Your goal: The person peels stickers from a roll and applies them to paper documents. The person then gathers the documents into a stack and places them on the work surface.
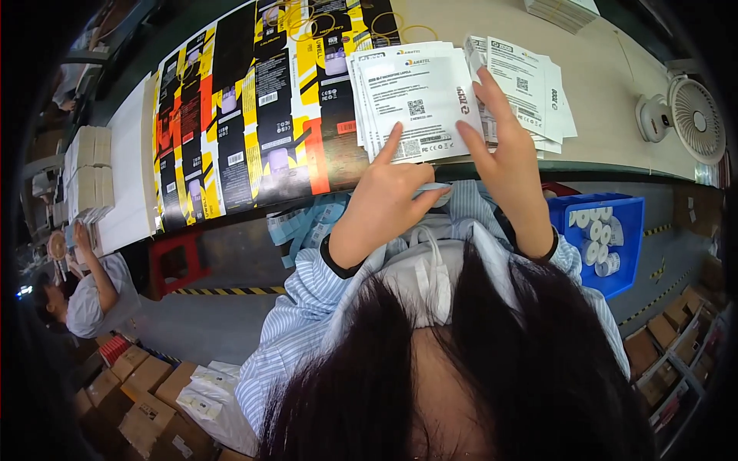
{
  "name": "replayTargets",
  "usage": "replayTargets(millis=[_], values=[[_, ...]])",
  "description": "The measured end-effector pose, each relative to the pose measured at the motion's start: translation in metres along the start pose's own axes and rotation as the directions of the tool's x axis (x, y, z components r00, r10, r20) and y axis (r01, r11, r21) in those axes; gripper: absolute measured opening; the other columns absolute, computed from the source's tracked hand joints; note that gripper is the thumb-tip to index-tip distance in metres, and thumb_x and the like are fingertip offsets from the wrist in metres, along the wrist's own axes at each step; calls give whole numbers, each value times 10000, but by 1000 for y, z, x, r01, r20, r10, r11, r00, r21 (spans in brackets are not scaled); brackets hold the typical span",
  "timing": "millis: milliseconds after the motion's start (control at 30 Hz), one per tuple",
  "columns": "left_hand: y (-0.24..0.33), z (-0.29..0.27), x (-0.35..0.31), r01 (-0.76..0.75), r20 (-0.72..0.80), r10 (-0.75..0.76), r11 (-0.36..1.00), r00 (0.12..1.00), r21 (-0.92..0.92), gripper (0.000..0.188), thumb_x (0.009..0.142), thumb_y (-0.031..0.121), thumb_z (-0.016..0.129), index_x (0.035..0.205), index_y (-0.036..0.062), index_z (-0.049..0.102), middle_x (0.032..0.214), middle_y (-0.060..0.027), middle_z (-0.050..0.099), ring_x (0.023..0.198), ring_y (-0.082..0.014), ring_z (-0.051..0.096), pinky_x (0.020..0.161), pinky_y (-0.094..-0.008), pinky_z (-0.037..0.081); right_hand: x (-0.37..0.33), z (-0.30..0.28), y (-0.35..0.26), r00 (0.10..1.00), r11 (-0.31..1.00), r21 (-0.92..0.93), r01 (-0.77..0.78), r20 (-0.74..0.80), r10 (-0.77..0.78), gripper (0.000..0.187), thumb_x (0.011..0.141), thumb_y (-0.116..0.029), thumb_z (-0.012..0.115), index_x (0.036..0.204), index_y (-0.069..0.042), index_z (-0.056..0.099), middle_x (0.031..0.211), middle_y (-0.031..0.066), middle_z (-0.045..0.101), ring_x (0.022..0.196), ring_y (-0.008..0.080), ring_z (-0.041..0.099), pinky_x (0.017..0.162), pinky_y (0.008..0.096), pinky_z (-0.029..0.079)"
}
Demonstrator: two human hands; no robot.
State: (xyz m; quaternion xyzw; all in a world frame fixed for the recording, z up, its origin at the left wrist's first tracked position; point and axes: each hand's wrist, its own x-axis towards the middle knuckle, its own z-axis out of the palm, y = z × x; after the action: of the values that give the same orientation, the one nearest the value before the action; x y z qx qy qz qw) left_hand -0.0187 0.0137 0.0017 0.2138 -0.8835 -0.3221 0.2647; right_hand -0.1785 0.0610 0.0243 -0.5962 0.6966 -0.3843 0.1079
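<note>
A stack of white printed leaflets (423, 84) lies slightly fanned at the table's front edge. My left hand (377, 203) is at its lower edge, index finger stretched onto the top leaflet and thumb apart from it. Something pale shows beside that thumb, too unclear to name. On the right side of the stack, my right hand (513, 165) has its thumb and index finger spread, and I see nothing held between them. Just beyond its fingertips is a second, looser pile of white leaflets (530, 100).
Black, yellow and red printed sheets (280, 115) cover the table to the left, with rubber bands (384, 23) on top. A white fan (696, 119) stands far right. Below the edge are a blue bin (634, 261) of white rolls and a red stool (173, 265). Another person (100, 296) works at left.
</note>
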Motion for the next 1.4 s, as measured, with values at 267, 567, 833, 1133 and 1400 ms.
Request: replayTargets(millis=[267, 567, 833, 1133, 1400], values=[[18, -7, 7, -16, 12, 17, 996, 1000, -85, 174, 678, 115, 675, 627, 32, 531, 523, -75, 524, 502, -232, 535, 1024, -479, 248, 11, -34, 18, 955, 719, 687, -105, -132, 266, 717, 714, 28, 625, 1317, -38, 242, 1202, 200, 474, 934, 229, 592, 738, 290, 494], [8, -14, 8, -25, -106, 17, 997, 994, -68, 164, 677, 103, 673, 626, 37, 532, 511, -60, 511, 483, -219, 522, 1023, -483, 250, 0, -65, 54, 880, 996, -66, -67, -474, 28, 517, 752, 0, 617, 1212, 15, 382, 1149, 197, 484, 886, 188, 588, 770, 238, 461], [1, 2, 2, 76, 77, -76, 997, 994, -2, 191, 684, 102, 661, 600, 7, 518, 497, -106, 500, 479, -286, 493, 1026, -437, 275, 21, -4, 8, 945, 664, 697, -272, 65, 319, 167, 774, -85, 634, 876, 37, 583, 744, 78, 608, 680, 92, 575, 586, 185, 433], [4, 1, 2, 119, 163, -122, 993, 979, 26, 200, 701, 169, 630, 626, 14, 528, 520, -146, 530, 592, -297, 566, 1018, -422, 272, 20, 34, 6, 919, 712, 595, -373, 131, 372, 141, 768, -93, 642, 814, 31, 594, 672, 55, 607, 590, 64, 559, 498, 161, 421], [1, 2, 1, 95, 108, -90, 995, 990, -41, 205, 700, 137, 649, 612, 12, 513, 479, -123, 485, 487, -301, 495, 1030, -424, 260, 17, 36, 4, 930, 765, 545, -342, 79, 360, 136, 757, -99, 655, 782, 24, 603, 656, 48, 609, 562, 52, 552, 476, 151, 413]])
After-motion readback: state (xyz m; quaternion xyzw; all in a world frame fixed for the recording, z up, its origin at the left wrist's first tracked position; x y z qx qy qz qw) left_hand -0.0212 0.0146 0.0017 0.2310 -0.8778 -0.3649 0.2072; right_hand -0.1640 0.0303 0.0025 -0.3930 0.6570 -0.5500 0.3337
